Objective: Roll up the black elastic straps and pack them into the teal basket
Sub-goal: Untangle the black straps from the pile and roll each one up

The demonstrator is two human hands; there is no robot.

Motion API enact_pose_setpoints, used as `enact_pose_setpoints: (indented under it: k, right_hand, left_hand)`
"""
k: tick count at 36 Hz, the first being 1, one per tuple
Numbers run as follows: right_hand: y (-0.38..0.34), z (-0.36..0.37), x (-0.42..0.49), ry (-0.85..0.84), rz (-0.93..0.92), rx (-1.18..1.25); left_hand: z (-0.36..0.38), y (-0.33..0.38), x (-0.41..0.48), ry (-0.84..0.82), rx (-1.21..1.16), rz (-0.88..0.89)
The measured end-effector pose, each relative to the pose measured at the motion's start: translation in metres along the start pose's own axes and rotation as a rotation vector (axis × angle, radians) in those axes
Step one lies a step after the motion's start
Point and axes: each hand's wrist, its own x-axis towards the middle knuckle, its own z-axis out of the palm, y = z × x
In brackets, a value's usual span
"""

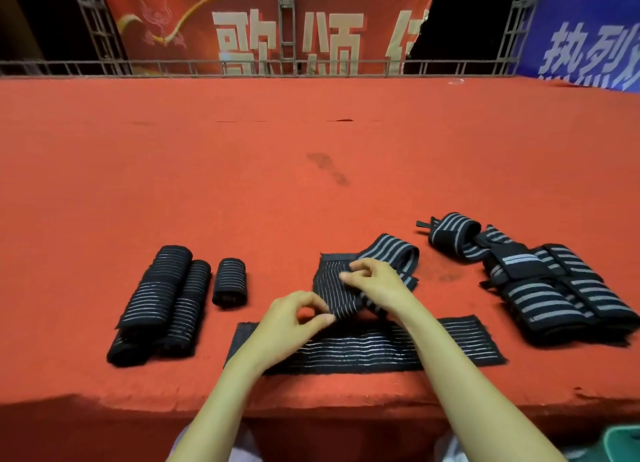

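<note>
So the teal basket (621,442) just peeks in below the surface's (311,157) near edge, over on the right. Along that near edge a flat strap (398,349) lies unrolled. Just past it both hands are on one thin-striped strap (329,288). The left hand (294,318) pinches its near end with thumb and fingertips, and the right hand (372,281) pinches it a bit further in. Three rolled straps (162,288) sit toward the left and a loose pile (554,288) sits toward the right edge. Banners (259,32) hang beyond the far edge.

Red-carpeted platform (311,132), three rolled straps (194,295) left, flat strap (467,340) front, strap pile (554,288) right
</note>
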Motion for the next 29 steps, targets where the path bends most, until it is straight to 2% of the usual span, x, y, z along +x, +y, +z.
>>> enact_pose_setpoints:
  k: [2, 4, 6, 7, 9, 11, 13, 16, 18, 20, 25, 27, 29]
  right_hand:
    - [-0.003, 0.005, -0.003, 0.072, -0.084, 0.000]
    - [-0.007, 0.008, -0.010, 0.075, -0.234, -0.088]
    - [-0.011, 0.010, -0.020, 0.034, -0.470, -0.273]
    - [-0.012, 0.011, -0.024, -0.003, -0.580, -0.347]
    - [-0.013, 0.014, -0.034, -0.098, -0.686, -0.447]
    - [-0.012, 0.015, -0.039, -0.157, -0.721, -0.508]
    - [-0.011, 0.016, -0.044, -0.176, -0.731, -0.511]
    - [-0.010, 0.016, -0.050, -0.200, -0.721, -0.389]
    - [-0.011, 0.016, -0.055, -0.221, -0.623, -0.294]
    - [-0.011, 0.016, -0.057, -0.232, -0.505, -0.193]
    - [-0.013, 0.020, -0.055, -0.134, -0.276, 0.155]
    - [-0.011, 0.021, -0.053, -0.141, -0.275, 0.171]
    - [-0.012, 0.022, -0.054, -0.135, -0.334, 0.071]
  left_hand:
    - [0.002, -0.001, -0.003, -0.004, -0.037, -0.082]
    - [0.001, -0.001, 0.001, 0.159, -0.119, -0.200]
    - [-0.004, 0.005, 0.007, 0.327, -0.361, -0.329]
    - [-0.007, 0.010, 0.009, 0.355, -0.501, -0.387]
    - [-0.014, 0.017, 0.011, 0.289, -0.708, -0.457]
    - [-0.018, 0.017, 0.010, 0.191, -0.766, -0.490]
    - [-0.018, 0.014, 0.008, 0.169, -0.721, -0.520]
    - [-0.014, 0.013, 0.004, 0.141, -0.751, -0.513]
    - [-0.012, 0.014, 0.000, 0.105, -0.809, -0.487]
    - [-0.011, 0.011, -0.002, 0.137, -0.817, -0.457]
    - [-0.009, 0.011, -0.009, 0.203, -0.670, -0.306]
    - [-0.005, 0.011, -0.010, 0.187, -0.602, -0.269]
    - [-0.002, 0.013, -0.010, 0.215, -0.548, -0.254]
